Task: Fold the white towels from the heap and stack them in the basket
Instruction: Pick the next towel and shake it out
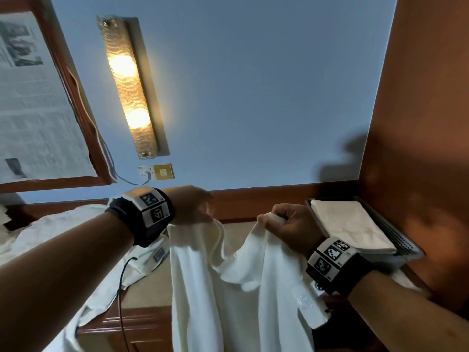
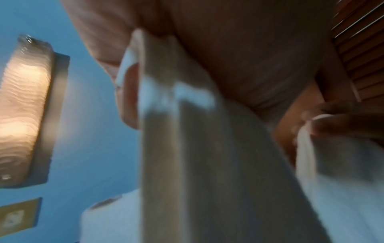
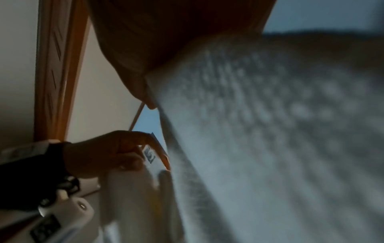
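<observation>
The white towel point(image 1: 228, 283) is hanging in the air dead centre, held up by its top edge, with the rest draping straight down past the bottom of the head view. It looks soft and floppy terry, light enough for two hands – zero stiffness, so it sags in a big dip between the grips (the top edge isn't pulled taut yet). I'd say the spots to hold are the two top corners, stretched apart so it hangs flat before folding. The left hand point(image 1: 193, 207), at about 10 o'clock from the towel's middle, has its fingers curled and pinching the top edge; the right hand point(image 1: 289, 222), at about 1 o'clock, is a closed fist around a bunched bit of the same edge. Both wrist views are blurry, but they do show cloth running right out of each grip. The heap point(image 1: 63, 232) of other white towels sits out at 9 o'clock on the wooden counter point(image 1: 142, 323), and the basket point(image 1: 406, 246) is over at 3 o'clock with one folded towel point(image 1: 352, 224) already lying in it. Behind it all is a pale blue wall – with a lit wall lamp point(image 1: 129, 87) up at 11 o'clock, a framed newspaper sheet point(image 1: 30, 102) further left and a wood panel point(image 1: 426, 123) on the right.
</observation>
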Demonstrator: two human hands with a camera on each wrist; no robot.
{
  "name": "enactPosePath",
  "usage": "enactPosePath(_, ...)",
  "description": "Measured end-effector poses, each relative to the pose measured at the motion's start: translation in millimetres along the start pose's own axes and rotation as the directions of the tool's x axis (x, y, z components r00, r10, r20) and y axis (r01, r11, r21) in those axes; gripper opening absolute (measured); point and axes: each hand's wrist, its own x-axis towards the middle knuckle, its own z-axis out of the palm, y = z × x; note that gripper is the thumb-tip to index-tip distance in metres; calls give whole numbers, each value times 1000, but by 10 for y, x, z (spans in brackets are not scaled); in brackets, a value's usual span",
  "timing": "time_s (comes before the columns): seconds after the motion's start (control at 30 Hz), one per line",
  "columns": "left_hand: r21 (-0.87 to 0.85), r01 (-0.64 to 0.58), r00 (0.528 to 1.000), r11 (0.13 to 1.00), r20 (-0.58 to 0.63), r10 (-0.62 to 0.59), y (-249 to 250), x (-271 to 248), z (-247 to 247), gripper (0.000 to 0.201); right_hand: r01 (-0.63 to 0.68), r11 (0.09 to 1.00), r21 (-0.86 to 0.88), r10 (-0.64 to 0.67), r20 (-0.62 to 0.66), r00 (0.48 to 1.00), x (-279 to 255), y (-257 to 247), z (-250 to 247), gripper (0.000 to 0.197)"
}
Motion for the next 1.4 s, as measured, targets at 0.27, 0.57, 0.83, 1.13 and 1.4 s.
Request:
enactPosePath(0.27,-345,-207,975,915,3,222,656,-65,272,33,153,988,-15,-151,107,983,-31,-531,-27,51)
enactPosePath(0.57,-366,-260,958,894,16,285,570,-13,115,22,145,964,-224,-59,354,934,-144,-371,-574,59)
enactPosePath(0.83,-190,-166,984,968,35,175,590,32,175,39,106,932,-347,-11,265,964,-200,-370,-748,52)
enactPosePath(1.13,47,267,943,963,195,-271,-166,-39,856,50,-65,770,-634,335,316,888,-241,261,-604,25)
enactPosePath(1.4,-228,619,784,751,244,-572,-549,-784,2262,26,-245,422,-873,728,166,665,-716,1269,-376,25)
